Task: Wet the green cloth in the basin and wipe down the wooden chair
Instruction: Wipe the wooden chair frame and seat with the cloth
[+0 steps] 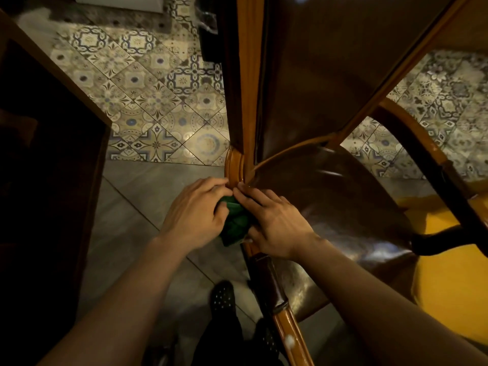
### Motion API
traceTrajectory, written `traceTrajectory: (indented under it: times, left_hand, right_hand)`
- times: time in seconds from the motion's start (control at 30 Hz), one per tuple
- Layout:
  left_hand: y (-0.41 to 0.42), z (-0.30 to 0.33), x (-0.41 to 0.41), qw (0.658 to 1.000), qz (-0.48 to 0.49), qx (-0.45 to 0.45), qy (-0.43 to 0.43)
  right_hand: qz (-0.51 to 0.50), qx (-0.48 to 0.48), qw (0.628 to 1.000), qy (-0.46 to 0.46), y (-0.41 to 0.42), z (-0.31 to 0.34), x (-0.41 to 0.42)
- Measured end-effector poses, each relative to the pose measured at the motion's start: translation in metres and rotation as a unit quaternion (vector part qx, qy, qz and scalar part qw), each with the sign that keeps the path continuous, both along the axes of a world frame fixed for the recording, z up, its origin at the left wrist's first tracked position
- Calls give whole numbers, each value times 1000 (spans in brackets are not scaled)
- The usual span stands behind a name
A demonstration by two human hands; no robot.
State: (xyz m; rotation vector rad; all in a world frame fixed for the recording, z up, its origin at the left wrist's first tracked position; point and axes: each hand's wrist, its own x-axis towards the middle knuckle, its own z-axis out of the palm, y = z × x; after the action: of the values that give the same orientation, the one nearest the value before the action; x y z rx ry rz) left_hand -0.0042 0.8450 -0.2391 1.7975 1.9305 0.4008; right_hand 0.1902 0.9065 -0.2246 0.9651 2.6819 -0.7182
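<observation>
The wooden chair [234, 165] has a glossy orange-brown frame and dark brown leather seat and back; I look down on it from above. The green cloth [235, 223] is bunched against the chair's left frame rail, where the back post meets the seat. My left hand [194, 213] grips the cloth from the left. My right hand [274, 223] presses on it from the right, fingertips touching the wood joint. Most of the cloth is hidden between the two hands. No basin is in view.
Dark wooden furniture [47, 154] stands close on the left. Patterned tiles [158, 101] and plain grey tiles [137, 207] cover the floor. A yellow surface [449, 273] lies at the right behind the chair's armrest [449, 186]. My dark dotted clothing [224, 313] shows below.
</observation>
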Motion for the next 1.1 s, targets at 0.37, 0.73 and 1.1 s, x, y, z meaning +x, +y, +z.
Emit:
traceTrajectory:
  times: [0.37,0.73,1.1]
  left_hand:
    - [-24,-22,28,998,-50,23,23]
    - [-61,-12,73,999,-12,-3,-41]
    - [-101,0,87,996,64,16,-53]
  right_hand:
    - [23,32,999,21,-22,-4,21]
    - [20,-45,999,-17,-43,19,54]
    - [-42,-117,989,75,-102,60,120]
